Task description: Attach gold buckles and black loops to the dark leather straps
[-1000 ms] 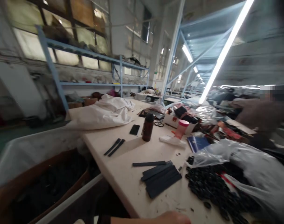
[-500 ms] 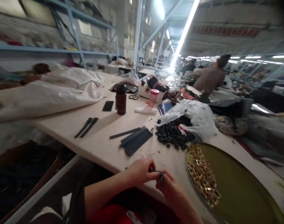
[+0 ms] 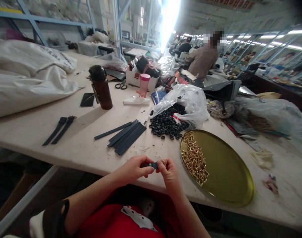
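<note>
Close to the table's front edge, my left hand pinches a dark strap between thumb and fingers. My right hand grips the strap's other end, its fingertips nearly meeting the left ones. A hint of gold shows at the right fingertips, too small to make out. Beyond the hands lie several flat dark strips, loosely fanned. Small black loops spill in a heap from a clear plastic bag. Gold buckles are piled along the left side of a round gold tray.
Two dark straps with buckle ends lie at the left. Behind stand a brown bottle, a phone, scissors and a pink-lidded cup. A large white sack covers the far left. A person is farther back.
The view has swung right and down, bringing the whole tray into sight. My fingers have shifted on the strap, which no longer hangs down beside the right hand but lies straight between both hands.
</note>
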`<move>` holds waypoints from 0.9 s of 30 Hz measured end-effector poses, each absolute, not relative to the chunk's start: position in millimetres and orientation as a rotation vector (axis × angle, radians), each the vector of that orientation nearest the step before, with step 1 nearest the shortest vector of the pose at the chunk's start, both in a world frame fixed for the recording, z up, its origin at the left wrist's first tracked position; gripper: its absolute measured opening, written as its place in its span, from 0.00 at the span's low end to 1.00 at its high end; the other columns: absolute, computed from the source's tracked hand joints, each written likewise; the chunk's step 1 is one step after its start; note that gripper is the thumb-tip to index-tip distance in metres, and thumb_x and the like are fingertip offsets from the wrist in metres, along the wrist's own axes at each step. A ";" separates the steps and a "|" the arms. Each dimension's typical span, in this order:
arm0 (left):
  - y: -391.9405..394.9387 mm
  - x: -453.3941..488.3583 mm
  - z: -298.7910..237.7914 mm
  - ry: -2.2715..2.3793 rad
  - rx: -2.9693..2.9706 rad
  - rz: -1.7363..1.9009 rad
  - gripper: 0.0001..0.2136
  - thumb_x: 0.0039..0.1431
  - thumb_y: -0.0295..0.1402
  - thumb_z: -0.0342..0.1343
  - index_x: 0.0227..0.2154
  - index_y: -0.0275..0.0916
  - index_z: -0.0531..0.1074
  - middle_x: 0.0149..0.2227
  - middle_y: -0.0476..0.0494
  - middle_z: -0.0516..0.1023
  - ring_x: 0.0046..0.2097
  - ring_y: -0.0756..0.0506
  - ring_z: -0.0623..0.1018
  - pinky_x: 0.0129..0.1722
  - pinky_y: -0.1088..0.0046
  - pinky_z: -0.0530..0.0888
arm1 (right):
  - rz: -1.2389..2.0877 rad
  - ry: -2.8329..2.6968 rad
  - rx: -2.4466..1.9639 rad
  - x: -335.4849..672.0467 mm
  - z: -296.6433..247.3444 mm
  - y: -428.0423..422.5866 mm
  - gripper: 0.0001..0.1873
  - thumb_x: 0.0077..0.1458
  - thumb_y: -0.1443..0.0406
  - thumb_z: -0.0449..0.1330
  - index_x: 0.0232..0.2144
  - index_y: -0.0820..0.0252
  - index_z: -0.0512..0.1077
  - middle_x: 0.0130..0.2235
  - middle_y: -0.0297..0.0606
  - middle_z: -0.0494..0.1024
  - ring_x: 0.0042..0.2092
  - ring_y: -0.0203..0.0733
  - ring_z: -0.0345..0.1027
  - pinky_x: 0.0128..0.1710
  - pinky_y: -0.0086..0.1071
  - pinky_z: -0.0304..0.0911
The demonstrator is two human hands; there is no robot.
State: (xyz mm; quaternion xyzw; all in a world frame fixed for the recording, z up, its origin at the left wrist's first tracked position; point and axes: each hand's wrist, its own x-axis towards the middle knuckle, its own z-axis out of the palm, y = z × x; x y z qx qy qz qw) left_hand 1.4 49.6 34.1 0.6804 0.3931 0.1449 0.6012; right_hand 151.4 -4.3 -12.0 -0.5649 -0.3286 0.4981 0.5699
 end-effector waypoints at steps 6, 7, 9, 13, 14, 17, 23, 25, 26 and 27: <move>58.0 5.8 20.5 0.840 1.353 0.243 0.14 0.47 0.35 0.55 0.38 0.34 0.68 0.26 0.50 0.72 0.28 0.51 0.72 0.29 0.76 0.67 | 1.088 -1.173 -1.441 159.8 -24.0 -6.4 0.09 0.51 0.59 0.53 0.31 0.60 0.63 0.22 0.28 0.62 0.23 0.30 0.55 0.22 0.25 0.52; 58.5 6.0 18.3 0.833 1.345 0.216 0.15 0.47 0.34 0.55 0.38 0.34 0.68 0.26 0.50 0.72 0.28 0.51 0.72 0.29 0.76 0.67 | 1.113 -1.207 -1.432 161.4 -25.9 -7.6 0.09 0.50 0.59 0.53 0.29 0.60 0.64 0.22 0.28 0.62 0.23 0.30 0.54 0.22 0.25 0.52; 58.7 6.1 14.8 0.828 1.353 0.169 0.15 0.47 0.33 0.54 0.38 0.34 0.67 0.25 0.51 0.72 0.27 0.51 0.72 0.28 0.76 0.67 | 1.135 -1.233 -1.447 163.7 -29.0 -9.1 0.09 0.49 0.60 0.54 0.29 0.60 0.65 0.21 0.28 0.63 0.23 0.30 0.54 0.22 0.25 0.52; 57.5 5.7 15.8 0.860 1.452 0.189 0.15 0.48 0.33 0.53 0.40 0.34 0.68 0.26 0.49 0.73 0.29 0.49 0.73 0.30 0.75 0.67 | 1.052 -1.332 -1.549 164.8 -29.7 -7.5 0.09 0.49 0.60 0.54 0.29 0.60 0.66 0.22 0.29 0.65 0.24 0.31 0.57 0.24 0.25 0.54; 57.3 5.6 17.8 0.864 1.466 0.197 0.15 0.48 0.33 0.52 0.40 0.34 0.68 0.28 0.48 0.74 0.30 0.49 0.73 0.31 0.75 0.67 | 1.030 -1.363 -1.568 164.7 -28.9 -6.8 0.08 0.49 0.60 0.54 0.29 0.60 0.66 0.22 0.29 0.66 0.24 0.31 0.58 0.24 0.25 0.54; 57.6 5.7 24.5 0.865 1.457 0.171 0.15 0.49 0.32 0.51 0.41 0.33 0.68 0.29 0.46 0.75 0.32 0.49 0.74 0.32 0.75 0.67 | 0.999 -1.421 -1.595 163.6 -26.7 -6.0 0.08 0.50 0.60 0.53 0.29 0.60 0.66 0.22 0.29 0.66 0.24 0.32 0.59 0.24 0.25 0.54; 57.8 8.8 20.5 0.864 1.290 0.145 0.14 0.48 0.31 0.53 0.39 0.31 0.66 0.22 0.49 0.73 0.26 0.50 0.73 0.28 0.76 0.68 | 0.958 -1.391 -1.621 162.3 -24.5 -12.0 0.09 0.51 0.59 0.52 0.29 0.60 0.65 0.21 0.29 0.65 0.23 0.32 0.57 0.24 0.26 0.53; 57.0 9.4 17.1 0.819 1.240 0.147 0.14 0.48 0.33 0.54 0.38 0.31 0.66 0.23 0.48 0.73 0.27 0.51 0.73 0.29 0.76 0.68 | 1.038 -1.348 -1.580 164.1 -22.6 -13.8 0.10 0.50 0.59 0.53 0.30 0.60 0.65 0.22 0.29 0.64 0.24 0.32 0.57 0.24 0.26 0.53; 56.4 9.6 16.0 0.792 1.218 0.146 0.15 0.47 0.34 0.55 0.38 0.31 0.66 0.24 0.48 0.74 0.27 0.51 0.73 0.29 0.76 0.68 | 1.108 -1.314 -1.548 165.1 -21.6 -14.5 0.11 0.49 0.58 0.53 0.30 0.60 0.64 0.21 0.29 0.64 0.23 0.31 0.56 0.23 0.26 0.53; 55.7 9.6 15.4 0.769 1.200 0.143 0.16 0.47 0.34 0.55 0.39 0.31 0.66 0.25 0.47 0.74 0.28 0.51 0.73 0.29 0.76 0.69 | 1.177 -1.281 -1.514 166.0 -20.6 -15.0 0.11 0.49 0.57 0.54 0.30 0.60 0.64 0.21 0.28 0.63 0.23 0.31 0.55 0.22 0.25 0.53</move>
